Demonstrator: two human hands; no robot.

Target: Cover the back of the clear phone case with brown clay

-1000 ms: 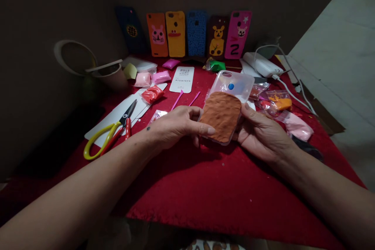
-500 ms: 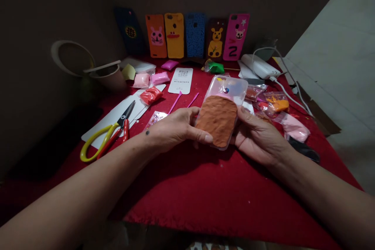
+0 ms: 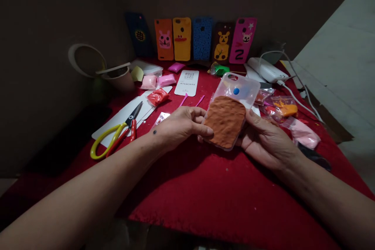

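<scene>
Both my hands hold a clear phone case [image 3: 241, 88] over the red table. Its lower half is covered with a flat layer of brown clay [image 3: 225, 120]. My left hand [image 3: 178, 127] grips the case's left edge, thumb pressed on the clay. My right hand [image 3: 265, 136] cups the case from the right and underneath, thumb at the clay's right edge. The upper part of the case is bare, with a blue dot showing through it.
Red cloth [image 3: 205, 195] covers the table. Yellow-handled scissors [image 3: 117, 133] lie at left on white card. Packets of coloured clay [image 3: 158, 95] and pink sticks [image 3: 183, 99] lie around. Several decorated phone cases [image 3: 202, 39] lean on the back wall. White charger [image 3: 265, 69] at right.
The case has tilted and shifted slightly in my hands; my left thumb has moved across the clay's left edge. The view has shifted a little.
</scene>
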